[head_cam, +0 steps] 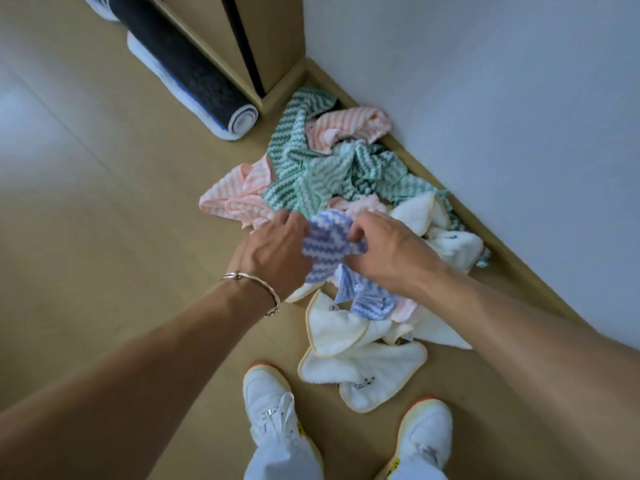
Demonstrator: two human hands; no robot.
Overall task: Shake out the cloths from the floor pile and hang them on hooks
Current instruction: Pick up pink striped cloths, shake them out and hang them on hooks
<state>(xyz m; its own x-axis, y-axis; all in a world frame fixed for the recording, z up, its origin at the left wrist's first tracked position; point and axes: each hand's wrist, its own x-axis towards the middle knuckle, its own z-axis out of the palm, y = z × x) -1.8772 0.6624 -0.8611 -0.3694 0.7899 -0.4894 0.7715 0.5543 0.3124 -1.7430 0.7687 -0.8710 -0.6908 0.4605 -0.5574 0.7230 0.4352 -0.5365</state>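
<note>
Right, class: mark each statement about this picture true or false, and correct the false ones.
1. The left hand and the right hand both grip the blue zigzag cloth. True.
2. The bracelet is on the right wrist. False: it is on the left one.
3. The cloth pile lies beside the wall. True.
4. The rolled mat lies on top of the pile. False: it lies apart from it, on the floor by the wooden cabinet.

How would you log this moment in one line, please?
stage: pickup | left hand: grips blue zigzag cloth | right hand: grips same cloth | pile: on floor by wall | hooks: not in view
</note>
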